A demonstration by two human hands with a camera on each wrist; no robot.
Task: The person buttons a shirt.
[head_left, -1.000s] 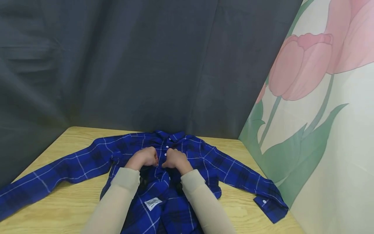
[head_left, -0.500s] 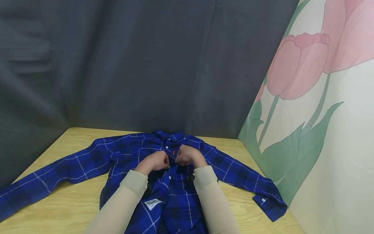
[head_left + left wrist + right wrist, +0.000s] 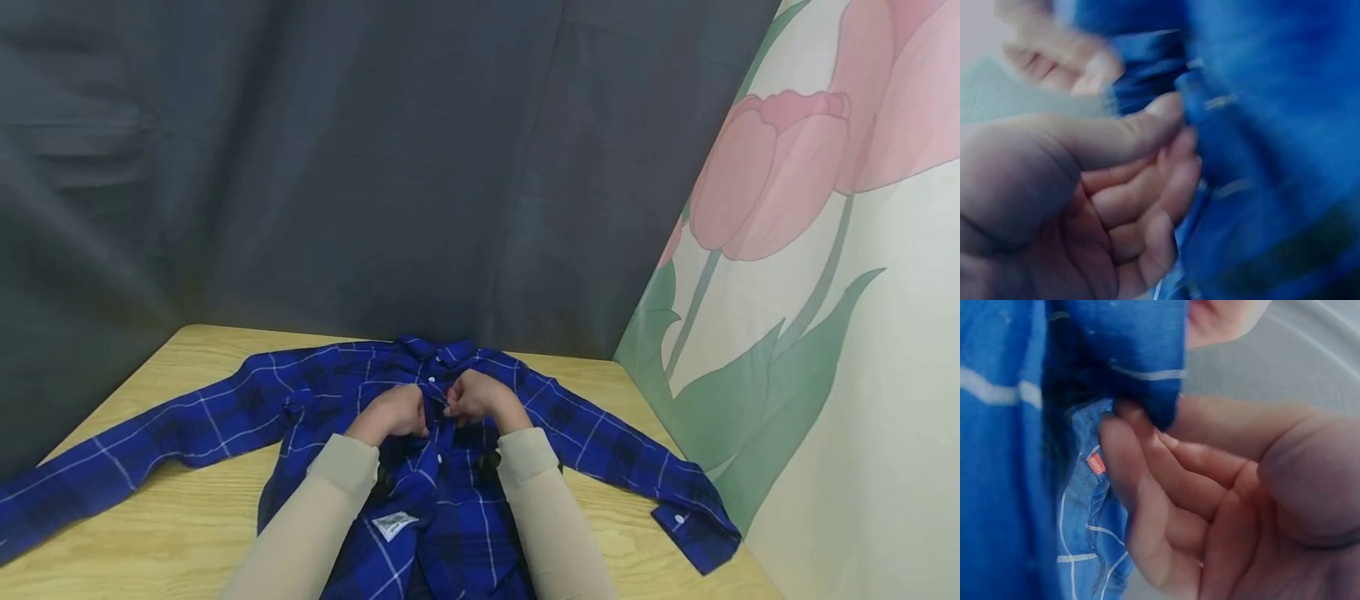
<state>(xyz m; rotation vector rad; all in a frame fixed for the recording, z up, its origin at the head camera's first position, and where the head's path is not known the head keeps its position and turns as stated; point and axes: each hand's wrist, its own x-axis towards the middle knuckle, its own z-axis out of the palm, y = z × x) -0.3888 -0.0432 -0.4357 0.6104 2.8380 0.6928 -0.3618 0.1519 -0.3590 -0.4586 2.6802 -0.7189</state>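
A blue plaid button-up shirt [image 3: 459, 517] lies front up on the table, its collar [image 3: 435, 350] at the far edge and both sleeves spread. Over the chest, my left hand [image 3: 396, 412] pinches the edge of the shirt front between thumb and forefinger; the left wrist view is blurred there. Opposite it, a short way to the right, my right hand [image 3: 480, 398] pinches another piece of the front, and its thumb tip is hidden by cloth in the right wrist view. White buttons [image 3: 439, 458] run down the middle. A small red tag [image 3: 1095, 464] shows beyond my right fingers.
The light wooden table [image 3: 202, 517] bears the shirt. A dark curtain [image 3: 375, 167] hangs behind it, and a tulip-painted wall panel [image 3: 825, 350] stands at the right. A white label [image 3: 394, 524] lies on the lower shirt; the right cuff [image 3: 697, 533] is turned over.
Both hands have shifted right from a second ago, the right one farther and slightly up. Over the last half second they have barely moved, and the red tag is now hidden in the head view.
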